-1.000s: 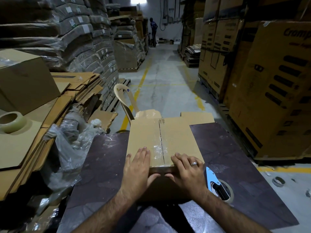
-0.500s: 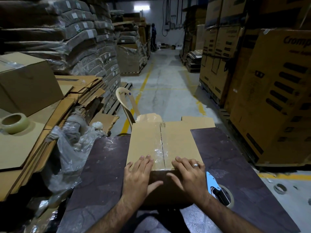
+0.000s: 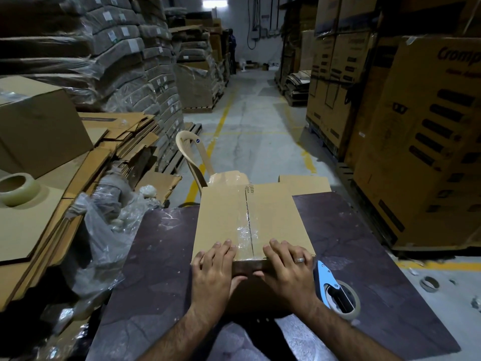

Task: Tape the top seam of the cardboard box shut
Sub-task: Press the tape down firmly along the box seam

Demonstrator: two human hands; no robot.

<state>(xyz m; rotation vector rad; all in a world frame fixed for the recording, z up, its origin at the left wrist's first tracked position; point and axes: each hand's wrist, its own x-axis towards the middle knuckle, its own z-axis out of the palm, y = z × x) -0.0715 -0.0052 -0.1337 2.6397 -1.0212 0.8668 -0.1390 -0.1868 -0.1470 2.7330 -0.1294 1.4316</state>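
The cardboard box (image 3: pixel 250 220) sits on the dark desk (image 3: pixel 364 256), its near edge just in front of us; clear tape (image 3: pixel 243 230) already lies along the top seam (image 3: pixel 249 212), glossy and wrinkled near the front. We place both hands on the near top edge; the left hand (image 3: pixel 216 269) lies flat just left of the tape, the right hand (image 3: pixel 286 267) flat just right of it; both are spread open and grip nothing, thumbs hooked onto the front face. We judge the step in hand to be pressing the tape end down over the front edge. To do it well, we press evenly from the seam outward, smooth the wrinkles toward the edge, and hold the flaps level so no gap opens. The tape dispenser (image 3: pixel 335 290) rests on the desk just beside the right hand, within reach if we need a second strip.
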